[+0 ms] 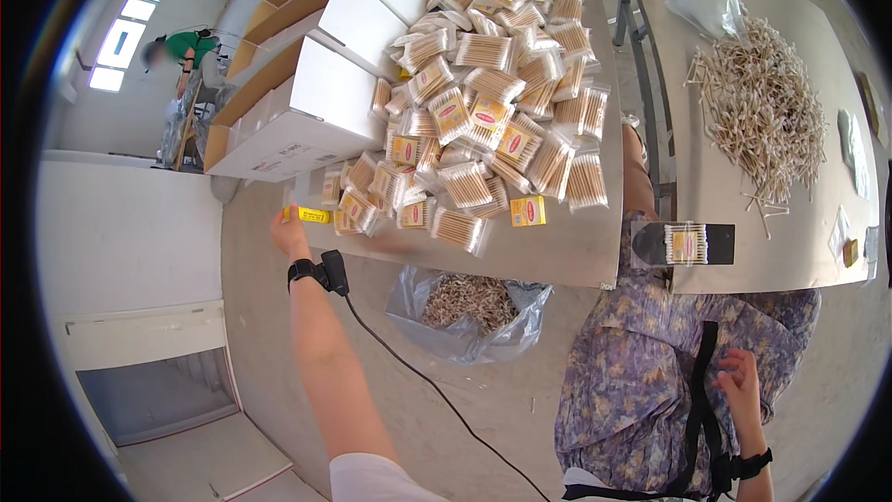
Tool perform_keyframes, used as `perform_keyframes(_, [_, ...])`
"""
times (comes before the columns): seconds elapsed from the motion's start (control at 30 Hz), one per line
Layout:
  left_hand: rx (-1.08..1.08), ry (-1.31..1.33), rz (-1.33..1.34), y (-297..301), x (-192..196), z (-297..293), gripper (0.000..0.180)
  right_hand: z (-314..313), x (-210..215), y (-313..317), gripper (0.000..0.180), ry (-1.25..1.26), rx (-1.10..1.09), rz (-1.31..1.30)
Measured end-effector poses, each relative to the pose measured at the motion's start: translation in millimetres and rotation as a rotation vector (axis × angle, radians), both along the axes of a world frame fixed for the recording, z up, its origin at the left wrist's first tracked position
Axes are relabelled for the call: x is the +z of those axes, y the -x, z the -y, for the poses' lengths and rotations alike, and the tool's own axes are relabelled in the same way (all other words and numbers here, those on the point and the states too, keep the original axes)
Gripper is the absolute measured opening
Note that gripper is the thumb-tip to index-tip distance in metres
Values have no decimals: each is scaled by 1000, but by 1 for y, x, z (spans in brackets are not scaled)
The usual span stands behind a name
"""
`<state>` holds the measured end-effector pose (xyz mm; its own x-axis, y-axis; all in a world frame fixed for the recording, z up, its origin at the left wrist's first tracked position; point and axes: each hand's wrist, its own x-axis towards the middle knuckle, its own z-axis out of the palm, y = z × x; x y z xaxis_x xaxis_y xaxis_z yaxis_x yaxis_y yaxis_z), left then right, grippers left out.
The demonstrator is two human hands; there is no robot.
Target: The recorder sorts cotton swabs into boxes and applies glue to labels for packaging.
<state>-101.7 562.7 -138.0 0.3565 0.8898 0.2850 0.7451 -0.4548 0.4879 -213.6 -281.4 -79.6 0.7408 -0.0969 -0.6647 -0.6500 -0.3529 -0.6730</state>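
Table edge (557, 265) — yellow packet (314, 215) (small) at left hand (290, 234) fingertips

Glossy clear plastic packets (483, 121) of matt wooden swabs lie beyond the left hand (290, 234) fingers, beside smooth white cardboard boxes (307, 112).

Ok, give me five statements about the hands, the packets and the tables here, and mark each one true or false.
1. The left hand reaches to a small yellow packet at the table edge. True.
2. The right hand rests on the pile of swab packets. False: it lies on the patterned cloth low on the right, away from the pile.
3. A clear bag of small pieces sits below the table edge. True.
4. The loose sticks lie on the same table as the packets. False: they are heaped on the second table, to the right.
5. White cartons stand left of the packet pile. True.
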Motion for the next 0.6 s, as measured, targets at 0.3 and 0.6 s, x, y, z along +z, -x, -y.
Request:
perform_keyframes(0.3, [-18,449,-70,-2,22,3,51,6,0,3,40,-14,17,68])
perform_keyframes(0.6, [-50,516,-44,12,27,25,61,16,3,-1,40,-44,-25,100])
